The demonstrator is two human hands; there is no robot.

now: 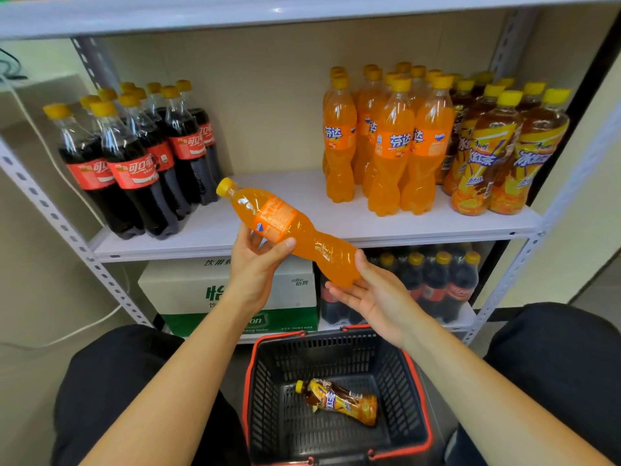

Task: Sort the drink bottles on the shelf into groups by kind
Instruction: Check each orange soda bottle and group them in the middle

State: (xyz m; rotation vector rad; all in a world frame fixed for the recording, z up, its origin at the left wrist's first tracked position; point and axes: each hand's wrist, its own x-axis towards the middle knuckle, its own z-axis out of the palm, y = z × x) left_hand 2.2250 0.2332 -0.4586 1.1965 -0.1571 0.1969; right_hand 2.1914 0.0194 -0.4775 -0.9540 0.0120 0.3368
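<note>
An orange soda bottle [285, 227] lies tilted in the air before the shelf, its yellow cap pointing up and left. My left hand [257, 260] grips it at the label, thumb on top. My right hand [361, 290] is under the bottle's base with fingers spread, palm up, touching it. On the white shelf [268, 203] stand three groups: cola bottles [134, 163] at the left, orange soda bottles [386, 139] right of centre, and iced tea bottles [497, 146] at the far right. One iced tea bottle [339, 400] lies in the black basket [268, 381] below.
The shelf has a gap between the cola and orange soda groups. The lower shelf holds a white and green water carton [201, 290] and a shrink-wrapped pack of cola [433, 284]. Perforated metal uprights [50, 213] frame the shelf. My knees flank the basket.
</note>
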